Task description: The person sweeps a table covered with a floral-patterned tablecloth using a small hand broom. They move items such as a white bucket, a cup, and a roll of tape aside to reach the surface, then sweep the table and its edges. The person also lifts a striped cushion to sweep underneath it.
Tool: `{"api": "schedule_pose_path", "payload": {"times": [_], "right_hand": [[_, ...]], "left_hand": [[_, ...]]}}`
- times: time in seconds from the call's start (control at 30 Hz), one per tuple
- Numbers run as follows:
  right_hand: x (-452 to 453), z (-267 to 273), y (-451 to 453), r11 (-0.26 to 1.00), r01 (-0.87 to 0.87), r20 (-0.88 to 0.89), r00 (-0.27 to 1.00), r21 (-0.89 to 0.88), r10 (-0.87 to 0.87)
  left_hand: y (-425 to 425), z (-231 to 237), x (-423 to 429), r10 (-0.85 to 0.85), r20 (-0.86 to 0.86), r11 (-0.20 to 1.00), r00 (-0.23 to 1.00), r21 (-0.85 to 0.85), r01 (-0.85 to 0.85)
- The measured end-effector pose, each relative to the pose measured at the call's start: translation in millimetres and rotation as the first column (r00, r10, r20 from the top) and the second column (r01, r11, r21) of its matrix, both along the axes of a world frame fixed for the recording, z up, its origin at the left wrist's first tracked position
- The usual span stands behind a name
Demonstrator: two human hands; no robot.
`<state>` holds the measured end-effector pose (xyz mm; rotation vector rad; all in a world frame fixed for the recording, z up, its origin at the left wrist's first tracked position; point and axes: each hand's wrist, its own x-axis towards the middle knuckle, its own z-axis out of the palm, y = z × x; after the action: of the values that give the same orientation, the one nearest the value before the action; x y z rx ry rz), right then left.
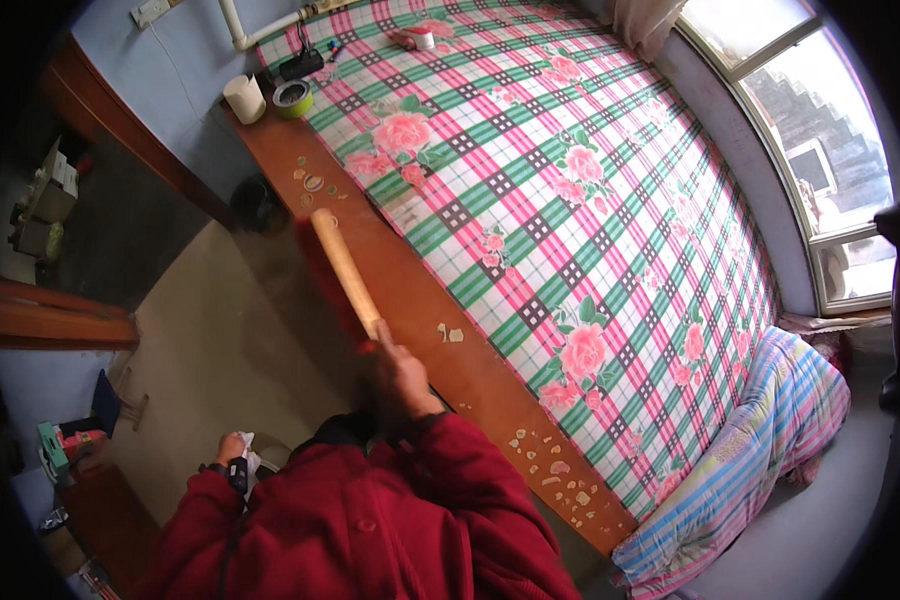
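My right hand (405, 375) grips one end of a brush's pale wooden handle (345, 266). Blurred dark red bristles (330, 289) show along the handle's left side. The brush is over the outer edge of a brown wooden bed ledge (405, 274). Low at the left, my left hand (230, 448) holds a crumpled white tissue or cloth (249, 450), partly hidden by the sleeve and wrist. Beside the ledge lies a flat bed cover (510, 202) with a green and pink check and roses.
A white paper roll (244, 100), a green-rimmed round container (292, 99) and a black object (301, 64) stand at the far end. A red-and-white item (412, 38) lies on the cover. Striped bedding (750, 450) is heaped at right. A dark bin (259, 204) stands on the floor.
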<state>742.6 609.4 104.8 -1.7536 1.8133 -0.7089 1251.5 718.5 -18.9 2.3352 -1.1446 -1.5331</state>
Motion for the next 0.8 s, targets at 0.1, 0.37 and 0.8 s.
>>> {"api": "schedule_pose_path", "payload": {"times": [0.1,0.37,0.8], "right_hand": [[-76,4,72,0.946,0.290,0.070,0.957,-0.146,-0.282],[-136,26,336,-0.060,0.989,0.079,-0.071,0.134,-0.994],[-70,15,30,0.998,-0.055,-0.165,0.985,0.027,0.058]], "left_hand": [[-2,-6,-11,-0.115,-0.010,0.993,0.993,0.024,0.116],[-18,-21,-33,-0.147,-0.128,0.989,0.981,-0.010,0.147],[-67,-1,-30,-0.100,-0.150,0.995,0.984,0.005,0.102]]}}
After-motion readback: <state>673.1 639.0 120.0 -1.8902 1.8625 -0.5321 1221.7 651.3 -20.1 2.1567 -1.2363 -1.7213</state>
